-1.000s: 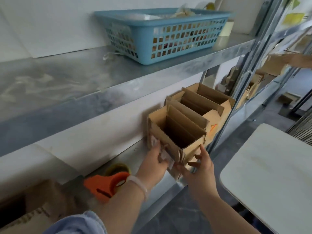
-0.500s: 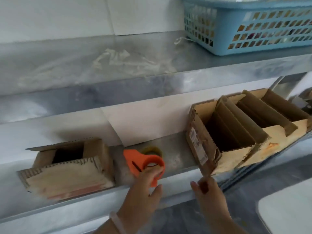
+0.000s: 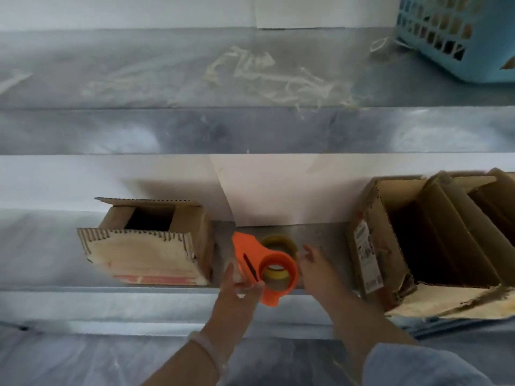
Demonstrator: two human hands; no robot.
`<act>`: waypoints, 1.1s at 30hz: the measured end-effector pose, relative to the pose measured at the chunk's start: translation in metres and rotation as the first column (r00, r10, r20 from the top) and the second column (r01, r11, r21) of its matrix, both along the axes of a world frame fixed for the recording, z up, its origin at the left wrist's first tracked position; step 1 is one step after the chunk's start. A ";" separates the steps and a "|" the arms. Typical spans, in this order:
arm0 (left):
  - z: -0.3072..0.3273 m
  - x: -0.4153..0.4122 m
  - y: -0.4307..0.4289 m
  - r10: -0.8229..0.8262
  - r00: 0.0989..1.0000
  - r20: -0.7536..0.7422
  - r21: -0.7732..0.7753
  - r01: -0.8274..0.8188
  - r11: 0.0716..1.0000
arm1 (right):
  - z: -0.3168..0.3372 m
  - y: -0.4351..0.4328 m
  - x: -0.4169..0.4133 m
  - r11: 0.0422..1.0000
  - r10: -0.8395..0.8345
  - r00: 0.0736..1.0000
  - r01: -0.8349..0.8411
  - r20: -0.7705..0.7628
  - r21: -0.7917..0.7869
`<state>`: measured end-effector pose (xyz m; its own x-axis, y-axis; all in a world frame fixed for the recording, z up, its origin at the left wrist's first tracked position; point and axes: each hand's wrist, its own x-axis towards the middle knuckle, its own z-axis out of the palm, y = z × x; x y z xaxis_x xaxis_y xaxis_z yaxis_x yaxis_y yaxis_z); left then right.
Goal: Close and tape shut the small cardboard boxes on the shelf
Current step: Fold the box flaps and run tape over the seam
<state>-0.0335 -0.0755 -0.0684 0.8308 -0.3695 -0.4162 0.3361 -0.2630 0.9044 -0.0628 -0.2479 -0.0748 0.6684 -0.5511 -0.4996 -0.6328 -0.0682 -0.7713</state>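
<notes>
head view looks down on the orange tape dispenser (image 3: 264, 267), at the front edge of the lower shelf (image 3: 320, 235), with its yellowish tape roll (image 3: 278, 242) showing behind the orange body. the left hand (image 3: 237, 293) grips the dispenser from its near left side, with fingers curled on the lower end, though blur hides how far they wrap. the right hand (image 3: 315, 267) is just right of the dispenser, fingers loosely spread and holding nothing; i cannot tell whether they touch the roll.

close to the dispenser's left stands one small cardboard box (image 3: 145, 246), top open, with a ragged flap hanging forward. further to the dispenser's right is a second open box (image 3: 404, 240) with a torn front flap, and a third box (image 3: 490, 196) sits against it beyond. up and far right of the dispenser, a blue basket (image 3: 457, 37) rests on the upper shelf (image 3: 167, 79).

no box looks closed yet, so the work seems to be at fetching the tape. the hold looks low and partial, so the dispenser could tip or slip off the shelf edge as it is lifted. the right fingers are near the cutter end and could catch on it. the ragged, torn flaps may not meet squarely, so the tape could wrinkle or peel. pressing down could also shove a light box backward.
</notes>
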 end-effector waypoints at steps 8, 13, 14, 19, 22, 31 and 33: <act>-0.017 0.009 -0.015 0.076 0.985 -0.158 -0.086 -0.090 0.992 | -0.019 -0.018 0.028 0.980 -0.059 0.996 0.069 -0.059 0.186; -0.018 0.016 -0.017 0.091 0.986 -0.142 -0.084 -0.103 0.991 | -0.009 -0.014 0.021 0.974 0.016 0.991 0.016 -0.135 0.227; -0.018 0.018 -0.018 0.093 0.985 -0.142 -0.077 -0.105 0.991 | -0.008 -0.014 0.020 0.973 0.012 0.990 0.020 -0.138 0.229; -0.017 0.025 -0.026 0.120 0.986 -0.118 -0.041 -0.125 0.991 | -0.001 -0.010 0.026 0.968 -0.033 0.992 0.062 -0.123 0.243; -0.015 0.028 -0.029 0.118 0.987 -0.107 -0.021 -0.121 0.992 | 0.000 -0.010 0.027 0.986 0.060 0.991 -0.040 -0.120 0.159; -0.011 0.036 -0.026 0.065 0.993 -0.099 -0.078 -0.073 0.994 | -0.003 -0.014 0.036 0.992 0.123 0.990 -0.125 -0.063 -0.029; -0.011 0.036 -0.024 0.057 0.994 -0.089 -0.060 -0.062 0.996 | -0.007 -0.016 0.039 0.987 0.143 0.987 -0.147 -0.072 -0.063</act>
